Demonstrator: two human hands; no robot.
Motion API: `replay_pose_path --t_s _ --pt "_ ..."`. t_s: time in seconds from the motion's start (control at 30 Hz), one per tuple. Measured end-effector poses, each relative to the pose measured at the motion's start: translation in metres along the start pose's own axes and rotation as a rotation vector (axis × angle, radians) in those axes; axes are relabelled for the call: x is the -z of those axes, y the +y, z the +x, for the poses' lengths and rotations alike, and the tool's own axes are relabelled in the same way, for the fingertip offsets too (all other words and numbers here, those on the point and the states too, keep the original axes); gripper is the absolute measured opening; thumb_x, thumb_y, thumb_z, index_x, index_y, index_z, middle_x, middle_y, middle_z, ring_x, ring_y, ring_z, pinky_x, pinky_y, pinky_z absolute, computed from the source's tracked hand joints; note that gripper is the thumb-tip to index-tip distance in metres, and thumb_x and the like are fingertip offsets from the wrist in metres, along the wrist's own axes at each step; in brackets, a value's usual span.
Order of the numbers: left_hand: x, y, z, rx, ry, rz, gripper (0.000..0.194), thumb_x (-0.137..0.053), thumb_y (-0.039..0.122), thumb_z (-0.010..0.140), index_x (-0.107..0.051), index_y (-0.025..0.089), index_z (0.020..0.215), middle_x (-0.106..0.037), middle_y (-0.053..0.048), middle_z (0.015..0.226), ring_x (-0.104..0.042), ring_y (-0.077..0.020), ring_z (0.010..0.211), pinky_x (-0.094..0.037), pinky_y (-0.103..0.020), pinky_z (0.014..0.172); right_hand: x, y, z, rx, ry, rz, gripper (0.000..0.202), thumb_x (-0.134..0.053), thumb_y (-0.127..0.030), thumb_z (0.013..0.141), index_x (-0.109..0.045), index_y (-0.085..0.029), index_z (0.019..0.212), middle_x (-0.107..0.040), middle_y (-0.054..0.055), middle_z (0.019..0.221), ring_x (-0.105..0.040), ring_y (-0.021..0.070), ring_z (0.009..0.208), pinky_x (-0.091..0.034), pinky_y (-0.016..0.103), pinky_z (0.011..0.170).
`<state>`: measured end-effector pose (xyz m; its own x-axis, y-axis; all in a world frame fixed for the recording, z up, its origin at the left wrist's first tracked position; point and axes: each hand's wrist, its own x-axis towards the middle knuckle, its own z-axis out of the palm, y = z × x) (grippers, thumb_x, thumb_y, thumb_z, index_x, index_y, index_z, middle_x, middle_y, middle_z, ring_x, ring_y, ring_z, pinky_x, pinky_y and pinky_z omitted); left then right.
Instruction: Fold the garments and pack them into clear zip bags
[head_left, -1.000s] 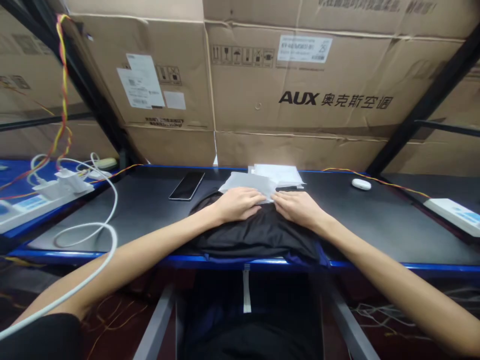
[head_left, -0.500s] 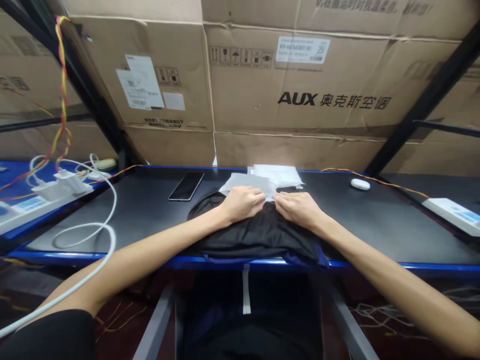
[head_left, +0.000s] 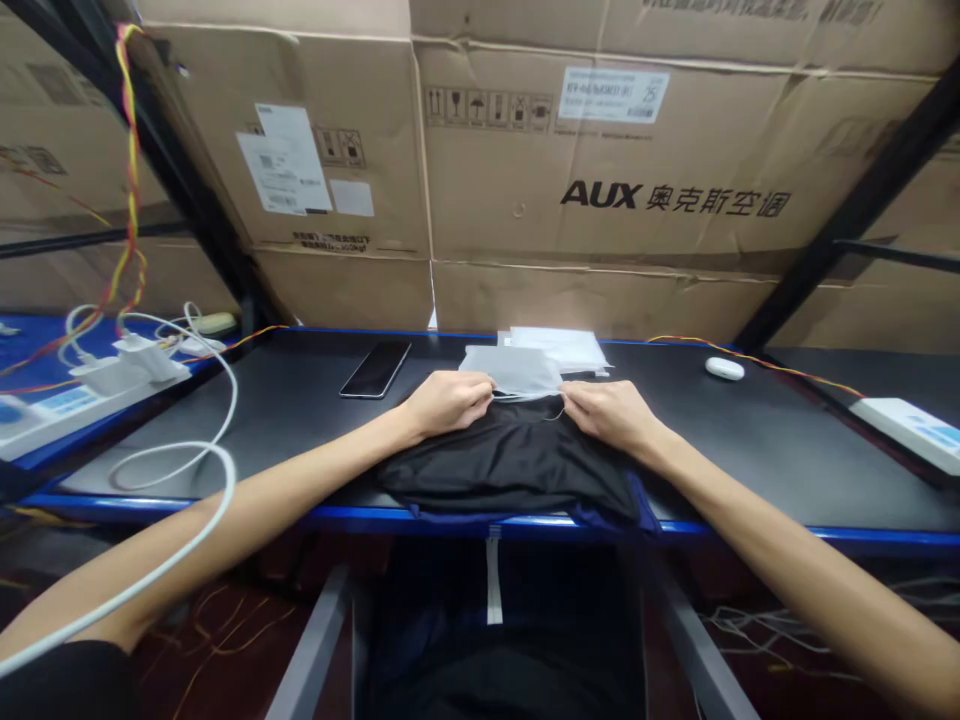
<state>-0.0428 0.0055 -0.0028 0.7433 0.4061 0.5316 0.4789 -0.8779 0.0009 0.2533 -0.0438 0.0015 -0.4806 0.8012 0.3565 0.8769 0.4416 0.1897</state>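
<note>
A pale, flat face mask (head_left: pixel 514 370) with thin white cords along its near edge is stretched between my hands. My left hand (head_left: pixel 454 402) is closed on its left near corner. On the right corner, the fingers of my right hand (head_left: pixel 609 412) are pinched together, and a fine loop of cord hangs beside them. Beneath the mask and both hands lies a crumpled black cloth (head_left: pixel 510 460) with some dark blue fabric at its near edge. Just behind the mask rests a small stack of white packets (head_left: pixel 566 348).
On the black tabletop (head_left: pixel 750 450) lie a phone (head_left: pixel 376 369) at left and a small white case (head_left: pixel 724 369) at right. Power strips (head_left: pixel 82 400) and a white cable (head_left: pixel 225 480) are on the left. A cardboard wall (head_left: pixel 495 220) stands behind.
My hands have moved apart, the left one more to the left. The mask between them is now pulled flatter, and its cords show along the near edge.
</note>
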Motion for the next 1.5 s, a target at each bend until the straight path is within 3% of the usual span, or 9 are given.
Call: replay_pose_path --t_s 0.43,0.7,0.9,1.23,1.33,1.5 --pt "0.010 -0.008 -0.008 -0.061 -0.048 0.197 0.017 -0.047 0.020 0.097 -0.062 0.019 0.091 -0.074 -0.002 0.085 -0.071 -0.0154 0.074 -0.045 -0.023 0.060 0.001 -0.004 0.002 0.023 -0.016 0.032 0.036 -0.037 -0.025 0.102 -0.073 -0.018 0.102 -0.079 0.007 0.095 -0.071 0.0190 0.077 -0.038 0.027 0.059" --pt "0.014 -0.023 -0.014 -0.113 -0.018 0.209 0.015 -0.050 0.019 0.097 -0.065 0.017 0.098 -0.072 -0.006 0.090 -0.069 -0.0187 0.084 -0.051 -0.027 0.076 -0.002 0.003 -0.001 0.066 0.064 0.132 0.036 -0.037 -0.025 0.102 -0.072 -0.019 0.102 -0.079 0.008 0.092 -0.071 0.0187 0.075 -0.043 0.026 0.061" --pt "0.021 -0.033 -0.021 -0.132 -0.096 0.337 0.020 -0.045 0.017 0.100 -0.064 0.014 0.104 -0.070 -0.007 0.092 -0.066 -0.0198 0.088 -0.053 -0.029 0.080 -0.007 0.016 -0.004 0.110 0.142 0.226 0.034 -0.041 -0.028 0.101 -0.074 -0.022 0.105 -0.079 0.007 0.089 -0.072 0.0199 0.076 -0.049 0.026 0.065" --pt "0.029 -0.029 -0.019 -0.019 -0.132 0.371 0.016 -0.048 0.014 0.095 -0.063 0.016 0.094 -0.068 -0.008 0.091 -0.063 -0.0214 0.088 -0.053 -0.032 0.081 -0.009 0.020 -0.004 0.106 0.127 0.262 0.031 -0.045 -0.027 0.099 -0.075 -0.024 0.109 -0.080 0.006 0.094 -0.075 0.0216 0.082 -0.054 0.028 0.071" --pt "0.030 -0.021 -0.011 0.022 -0.118 0.370 0.017 -0.052 0.016 0.093 -0.064 0.015 0.106 -0.068 -0.011 0.106 -0.064 -0.0244 0.101 -0.054 -0.035 0.088 -0.010 0.020 -0.004 0.109 0.130 0.269 0.032 -0.045 -0.026 0.099 -0.074 -0.024 0.113 -0.080 0.006 0.101 -0.075 0.0218 0.086 -0.056 0.028 0.073" --pt "0.017 -0.004 0.016 -0.039 -0.128 0.305 0.053 -0.061 0.017 0.088 -0.050 0.015 0.140 -0.051 -0.015 0.148 -0.049 -0.0290 0.137 -0.044 -0.040 0.113 -0.009 0.017 -0.003 0.123 0.172 0.266 0.033 -0.044 -0.026 0.100 -0.073 -0.023 0.114 -0.080 0.006 0.107 -0.076 0.0221 0.088 -0.058 0.030 0.076"
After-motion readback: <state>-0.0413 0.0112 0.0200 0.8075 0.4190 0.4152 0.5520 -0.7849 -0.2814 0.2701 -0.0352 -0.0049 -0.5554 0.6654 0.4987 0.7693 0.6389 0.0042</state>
